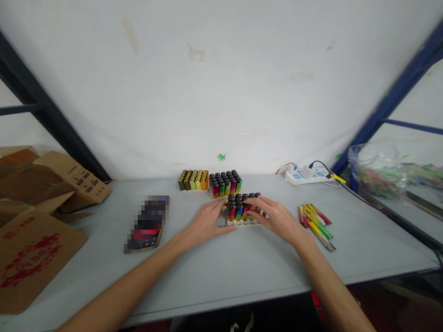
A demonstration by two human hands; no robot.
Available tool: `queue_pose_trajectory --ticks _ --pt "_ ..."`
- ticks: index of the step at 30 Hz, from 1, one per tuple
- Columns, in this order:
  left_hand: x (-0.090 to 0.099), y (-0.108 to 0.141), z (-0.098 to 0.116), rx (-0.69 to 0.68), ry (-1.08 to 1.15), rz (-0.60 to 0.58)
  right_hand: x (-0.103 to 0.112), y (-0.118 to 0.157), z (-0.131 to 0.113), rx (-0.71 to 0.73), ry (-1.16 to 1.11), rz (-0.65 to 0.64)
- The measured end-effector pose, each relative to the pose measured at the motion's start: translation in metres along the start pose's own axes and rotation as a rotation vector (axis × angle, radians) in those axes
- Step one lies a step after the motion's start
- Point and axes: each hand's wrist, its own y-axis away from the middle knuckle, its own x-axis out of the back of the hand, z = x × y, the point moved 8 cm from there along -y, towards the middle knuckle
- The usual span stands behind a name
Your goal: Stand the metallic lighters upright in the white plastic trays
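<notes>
A white tray [242, 222] holds rows of upright lighters [238, 210] with black tops and coloured bodies; some front slots are bare. My left hand [209, 221] rests at the tray's left side, fingers apart, thumb stretched along its front corner. Over the tray's right part is my right hand [272, 214], its fingers curled around a lighter near the front row; the fingertips partly hide it. Just behind stands a second block of multicoloured lighters [225, 184] with black tops. To its left is a block of green, brown and yellow lighters [194, 180].
Loose flat coloured pieces [316, 221] lie on the grey table [221, 272] at right. A blurred phone-like device [147, 226] lies at left, beside cardboard boxes [38, 249]. A power strip [304, 176] with cables sits by the wall, near a clear plastic bag [379, 173].
</notes>
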Motion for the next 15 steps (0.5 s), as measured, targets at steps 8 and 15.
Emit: queue_pose_trajectory --ticks 8,15 --pt "0.002 0.001 0.001 -0.011 0.022 0.011 0.015 -0.002 -0.004 0.045 -0.138 0.050" --pt "0.000 0.000 0.000 0.001 0.004 -0.003 0.010 -0.002 0.000 -0.010 -0.142 0.018"
